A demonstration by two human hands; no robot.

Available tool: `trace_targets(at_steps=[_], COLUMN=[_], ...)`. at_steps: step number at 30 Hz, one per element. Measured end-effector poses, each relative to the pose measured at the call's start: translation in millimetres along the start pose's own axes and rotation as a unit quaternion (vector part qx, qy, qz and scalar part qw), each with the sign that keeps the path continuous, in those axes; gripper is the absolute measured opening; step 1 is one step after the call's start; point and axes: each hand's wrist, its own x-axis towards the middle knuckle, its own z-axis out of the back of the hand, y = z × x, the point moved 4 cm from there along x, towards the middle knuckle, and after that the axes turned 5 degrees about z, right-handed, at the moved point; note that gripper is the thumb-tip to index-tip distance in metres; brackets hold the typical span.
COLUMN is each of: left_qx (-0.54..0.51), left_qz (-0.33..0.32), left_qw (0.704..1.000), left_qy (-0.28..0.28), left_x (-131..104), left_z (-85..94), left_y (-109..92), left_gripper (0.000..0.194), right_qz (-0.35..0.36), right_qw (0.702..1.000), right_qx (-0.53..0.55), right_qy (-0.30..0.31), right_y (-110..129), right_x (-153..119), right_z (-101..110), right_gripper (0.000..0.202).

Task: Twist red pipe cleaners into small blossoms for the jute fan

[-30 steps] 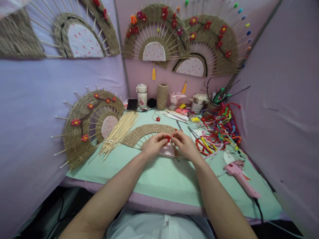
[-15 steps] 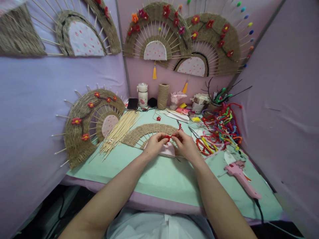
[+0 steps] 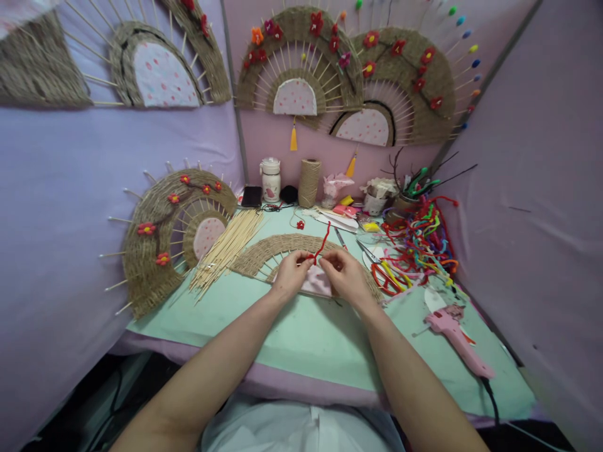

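Observation:
A red pipe cleaner [image 3: 322, 242] is pinched between the thumb and fingers of my left hand [image 3: 292, 271], its loose end standing up and leaning right. Close on its right is my right hand [image 3: 347, 270], fingers curled and tips drawn together beside the strand; whether they grip part of it is hidden. Both hands are above a half-round woven twine fan [image 3: 271, 249] lying on the table. Thin sticks radiate across its gap, and a pale pink half-circle [image 3: 316, 281] fills its centre, partly covered by my hands.
Loose thin sticks [image 3: 226, 251] lie left, beside a finished flowered fan [image 3: 148, 263]. Scissors [image 3: 384, 276] and a tangle of coloured pipe cleaners [image 3: 424, 238] are right. A pink glue gun [image 3: 459, 339] rests nearer me. A twine spool [image 3: 309, 183] and white bottle [image 3: 270, 180] stand behind.
The pipe cleaner's loose end has swung up and left, away from over my right hand. My right fingertips have shifted slightly down and no longer visibly pinch the red strand.

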Motion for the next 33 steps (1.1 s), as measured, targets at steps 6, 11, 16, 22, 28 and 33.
trace_targets(at_steps=[6, 11, 16, 22, 28, 33], left_qx=[0.026, -0.063, -0.155, -0.102, -0.086, -0.1], left_qz=[-0.019, 0.048, 0.122, 0.091, 0.081, 0.083], left_qw=[0.999, 0.996, 0.979, 0.99, 0.992, 0.991], left_qy=[-0.005, 0.051, 0.053, 0.033, 0.044, 0.036], left_x=[-1, -2, -2, -3, -6, -5], left_z=[-2.7, -2.7, 1.6, -0.4, -2.1, -2.2], left_y=[2, -1, 2, 0, -4, -3], left_gripper=[0.008, 0.012, 0.022, 0.02, 0.014, 0.011], right_qz=[-0.016, -0.049, -0.058, -0.051, -0.03, -0.009], right_qw=[0.998, 0.997, 0.997, 0.996, 0.995, 0.995], right_qx=[-0.028, -0.019, -0.047, -0.066, -0.077, -0.066], right_qy=[0.062, 0.054, 0.021, 0.028, 0.064, 0.076], right_y=[3, -7, -13, -13, -8, -3], right_x=[-1, 0, 0, -1, -1, -1], right_z=[-11, -10, -5, -6, -9, -11], right_gripper=[0.023, 0.025, 0.023, 0.022, 0.019, 0.018])
